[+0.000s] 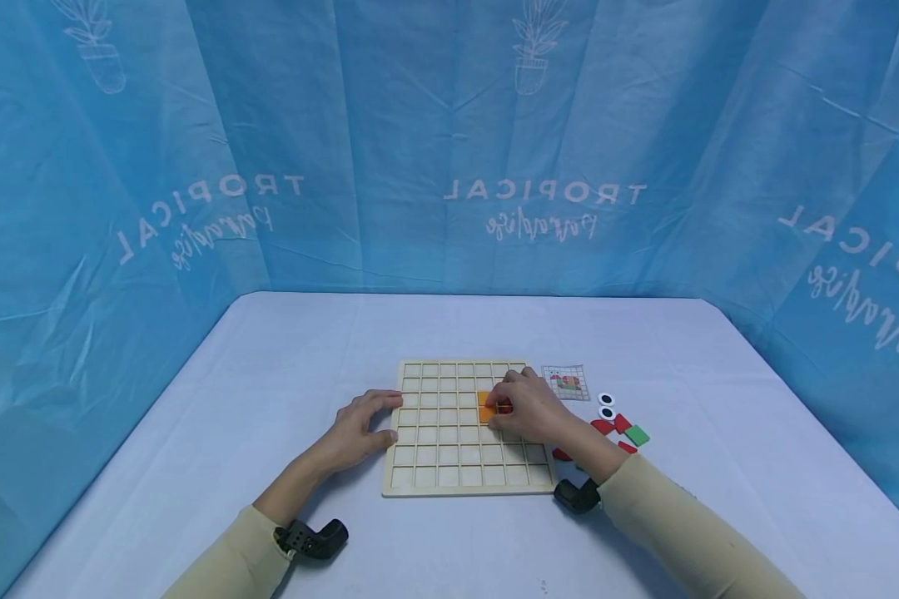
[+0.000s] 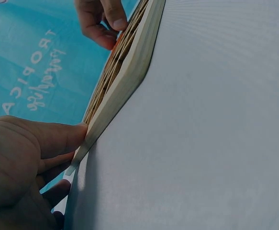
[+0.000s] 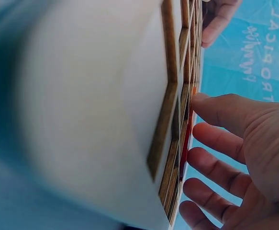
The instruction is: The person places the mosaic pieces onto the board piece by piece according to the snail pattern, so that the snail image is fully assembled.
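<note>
A pale wooden grid board (image 1: 447, 478) lies on the white table. My left hand (image 1: 358, 430) touches its left edge, and the left wrist view shows the thumb (image 2: 72, 139) against the corner side. My right hand (image 1: 530, 406) is over the right half of the board, fingers bent downward. Its thumb tip (image 3: 200, 101) is right at an orange square tile (image 1: 486, 414) set in the grid. The other fingertips lie close over a red piece (image 3: 184, 151), partly hidden from above by the hand. Another orange tile (image 1: 483, 398) sits beside them.
A small printed picture card (image 1: 566, 383) lies right of the board's far corner. Near it are two white discs with black centres (image 1: 607, 413), several red pieces (image 1: 603, 427) and a green tile (image 1: 637, 435). A blue printed curtain (image 1: 389, 150) surrounds the table.
</note>
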The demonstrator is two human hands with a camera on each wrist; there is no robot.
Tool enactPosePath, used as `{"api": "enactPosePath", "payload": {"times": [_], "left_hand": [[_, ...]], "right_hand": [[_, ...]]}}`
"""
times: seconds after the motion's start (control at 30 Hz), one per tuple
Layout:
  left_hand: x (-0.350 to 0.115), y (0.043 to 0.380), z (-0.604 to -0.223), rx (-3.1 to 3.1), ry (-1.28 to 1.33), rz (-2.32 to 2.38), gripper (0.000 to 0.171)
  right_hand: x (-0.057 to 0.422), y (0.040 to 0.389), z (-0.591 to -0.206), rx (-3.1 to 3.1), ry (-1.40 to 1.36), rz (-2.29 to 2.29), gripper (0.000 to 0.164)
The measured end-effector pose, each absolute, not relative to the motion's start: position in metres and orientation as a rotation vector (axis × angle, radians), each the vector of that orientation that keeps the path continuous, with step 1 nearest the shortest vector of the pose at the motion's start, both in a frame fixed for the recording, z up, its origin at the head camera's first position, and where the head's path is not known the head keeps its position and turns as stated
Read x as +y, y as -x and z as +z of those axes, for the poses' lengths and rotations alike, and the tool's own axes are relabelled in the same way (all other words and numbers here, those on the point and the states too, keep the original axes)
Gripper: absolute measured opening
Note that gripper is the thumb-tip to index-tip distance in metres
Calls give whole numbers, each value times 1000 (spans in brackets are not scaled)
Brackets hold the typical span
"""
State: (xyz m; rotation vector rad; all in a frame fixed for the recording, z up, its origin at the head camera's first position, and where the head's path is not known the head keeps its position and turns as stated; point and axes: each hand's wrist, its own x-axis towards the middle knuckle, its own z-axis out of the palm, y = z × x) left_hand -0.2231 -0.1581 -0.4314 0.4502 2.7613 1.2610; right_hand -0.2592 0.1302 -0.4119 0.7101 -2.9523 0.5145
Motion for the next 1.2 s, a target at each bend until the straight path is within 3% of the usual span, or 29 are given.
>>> {"api": "enactPosePath", "payload": {"times": [0.43, 1.2], "left_hand": [[-158, 224, -431, 2753, -409, 1256, 49], [-158, 223, -430, 2756, -413, 1254, 49]], "right_hand": [[150, 256, -397, -2973, -536, 634, 24], [274, 233, -400, -3040, -204, 734, 39]]}}
